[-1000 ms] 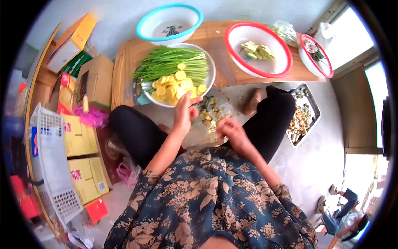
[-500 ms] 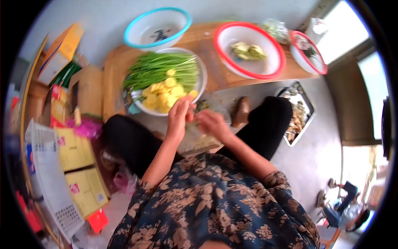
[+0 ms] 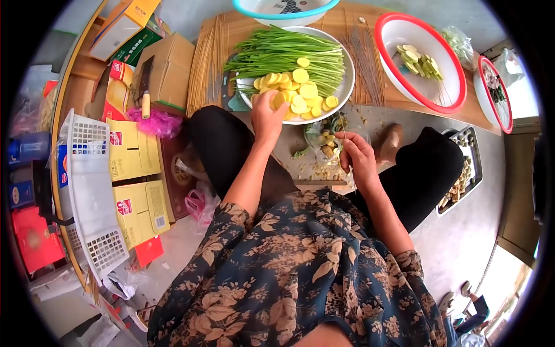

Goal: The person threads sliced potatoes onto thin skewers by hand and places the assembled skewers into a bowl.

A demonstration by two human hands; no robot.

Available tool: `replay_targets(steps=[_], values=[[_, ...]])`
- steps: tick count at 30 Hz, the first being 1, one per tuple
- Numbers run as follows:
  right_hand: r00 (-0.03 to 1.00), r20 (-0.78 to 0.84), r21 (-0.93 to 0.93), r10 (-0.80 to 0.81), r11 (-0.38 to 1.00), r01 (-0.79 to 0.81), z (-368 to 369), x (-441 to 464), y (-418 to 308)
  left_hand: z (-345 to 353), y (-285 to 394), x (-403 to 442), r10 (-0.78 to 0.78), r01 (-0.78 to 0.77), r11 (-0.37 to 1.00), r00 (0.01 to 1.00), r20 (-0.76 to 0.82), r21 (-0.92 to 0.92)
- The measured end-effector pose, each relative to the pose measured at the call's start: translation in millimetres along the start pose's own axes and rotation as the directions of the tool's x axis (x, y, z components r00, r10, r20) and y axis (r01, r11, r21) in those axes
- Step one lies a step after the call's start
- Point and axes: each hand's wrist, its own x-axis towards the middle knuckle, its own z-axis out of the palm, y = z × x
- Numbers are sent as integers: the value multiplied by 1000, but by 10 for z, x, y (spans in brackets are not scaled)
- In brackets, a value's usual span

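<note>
Yellow potato slices (image 3: 302, 92) lie heaped at the near side of a large white plate (image 3: 348, 69), in front of long green stalks (image 3: 283, 49). My left hand (image 3: 269, 118) reaches over the plate's near rim, its fingertips closed around a slice at the heap's edge. Lower and to the right, my right hand (image 3: 359, 159) is apart from the plate. Thumb and finger there pinch what looks like a thin skewer, hard to see against the floor. Below the plate is a clear plastic bag (image 3: 315, 136) with scraps in and around it.
Bamboo skewers (image 3: 205, 69) lie left of the plate, more skewers (image 3: 365, 61) to its right. A red-rimmed basin (image 3: 422, 95) holds pale green slices. Farther off are a blue-rimmed basin (image 3: 286, 14) and a smaller red-rimmed bowl (image 3: 494, 95). A knife (image 3: 145, 92) rests by cardboard boxes at left.
My hands were close together in front of the plate. They are now apart, the left on the potato slices, the right lower and to the right. The whole view has shifted.
</note>
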Motion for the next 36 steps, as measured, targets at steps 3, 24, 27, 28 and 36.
replay_targets(steps=[3,24,27,28,36], values=[[1000,13,-45,1,999,-1,7,-20,41,48,9,29,98,-101,953,995,25,284],[988,141,-174,58,984,-33,239,14,65,-58,-245,124,-467,478,764,873,140,-434],[977,184,-239,108,969,-62,259,17,100,40,-254,93,-424,460,808,888,179,-368],[969,208,-278,132,958,-71,262,30,135,85,-315,88,-379,411,878,910,171,-245],[978,174,-286,119,956,-66,293,127,226,167,-193,51,-1,-2,985,1000,17,173]])
